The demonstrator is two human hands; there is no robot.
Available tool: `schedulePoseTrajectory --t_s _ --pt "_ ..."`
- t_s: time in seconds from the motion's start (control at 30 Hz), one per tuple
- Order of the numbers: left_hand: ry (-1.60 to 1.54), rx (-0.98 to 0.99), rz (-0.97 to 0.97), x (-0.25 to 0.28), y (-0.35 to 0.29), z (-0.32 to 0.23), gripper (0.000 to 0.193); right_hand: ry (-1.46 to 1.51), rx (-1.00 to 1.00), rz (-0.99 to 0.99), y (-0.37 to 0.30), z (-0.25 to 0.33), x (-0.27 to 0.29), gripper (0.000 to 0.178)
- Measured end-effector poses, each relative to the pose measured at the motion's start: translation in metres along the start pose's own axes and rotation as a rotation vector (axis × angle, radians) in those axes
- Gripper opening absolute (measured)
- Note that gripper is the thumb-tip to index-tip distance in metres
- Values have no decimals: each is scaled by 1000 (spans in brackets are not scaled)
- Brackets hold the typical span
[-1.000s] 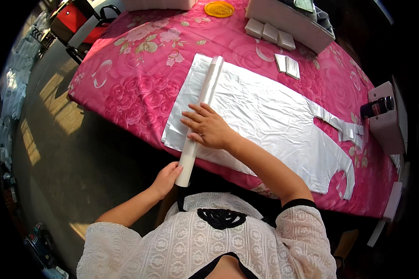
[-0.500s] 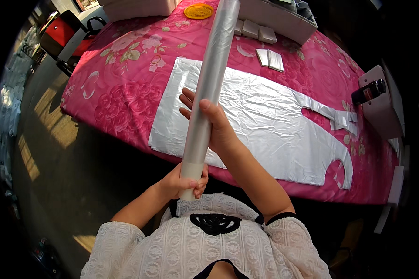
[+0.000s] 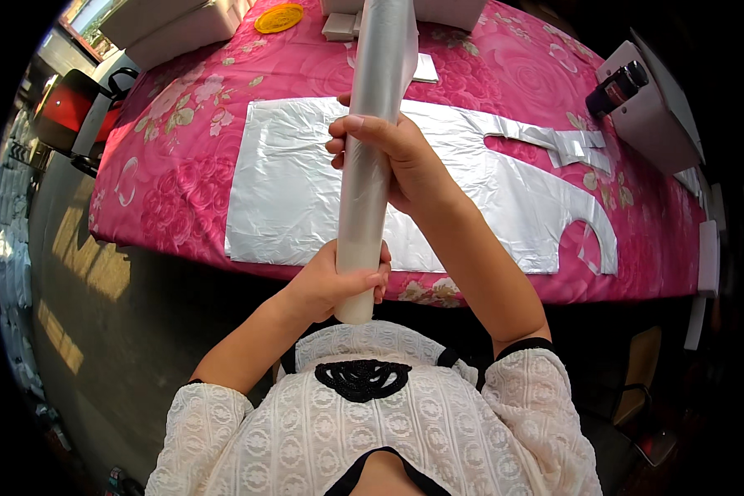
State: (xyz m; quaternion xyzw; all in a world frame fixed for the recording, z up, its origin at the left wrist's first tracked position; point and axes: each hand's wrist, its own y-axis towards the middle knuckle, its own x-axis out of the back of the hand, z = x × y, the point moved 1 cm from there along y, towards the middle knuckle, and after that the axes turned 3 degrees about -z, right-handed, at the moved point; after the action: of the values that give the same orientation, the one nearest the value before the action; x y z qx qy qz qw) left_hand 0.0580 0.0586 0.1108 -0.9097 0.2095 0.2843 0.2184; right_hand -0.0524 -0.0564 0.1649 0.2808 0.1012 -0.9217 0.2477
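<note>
A long roll of clear plastic film stands tilted away in front of my body, its far end running out past the top of the picture. My left hand is wrapped round its near end, just above my waist. Farther up, my right hand grips the roll with the thumb across the front and the fingers curled behind. Beneath and beyond it, a silvery-white plastic sheet lies flat on the table, slightly wrinkled, with cut-outs and strap-like pieces at its right end.
A pink floral cloth covers the table. White folded packets, a yellow dish and white boxes sit toward the back. At the right, a dark bottle leans by a white box. A red-black chair stands left.
My right hand has slid farther up the roll, and its spread fingers have curled round it. The roll points straighter ahead. My view has shifted, so the table appears moved left and up.
</note>
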Motion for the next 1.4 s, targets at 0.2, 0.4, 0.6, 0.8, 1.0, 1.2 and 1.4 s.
schedulePoseTrajectory --t_s 0.2,0.4,0.6,0.8,1.0,1.2,1.4 --pt "119 39 -295 -22 3 -9 44 -100 18 -83 -5 1 16 63" --pt "291 -37 -434 -21 9 -3 40 -245 117 -274 -12 -13 33 61" --pt "537 -161 -531 -10 16 7 33 -248 6 -246 -28 -5 44 40" --pt "447 -159 -508 -8 14 8 35 -235 -38 -95 -41 -7 51 24" --pt "285 -120 -449 -12 14 12 41 -282 -58 -75 -49 -20 63 21" --pt "237 -25 -440 -7 17 20 40 -275 -114 -120 -58 -38 74 23" --pt "49 73 -278 -2 18 25 32 -245 -190 -121 -60 -50 81 34"
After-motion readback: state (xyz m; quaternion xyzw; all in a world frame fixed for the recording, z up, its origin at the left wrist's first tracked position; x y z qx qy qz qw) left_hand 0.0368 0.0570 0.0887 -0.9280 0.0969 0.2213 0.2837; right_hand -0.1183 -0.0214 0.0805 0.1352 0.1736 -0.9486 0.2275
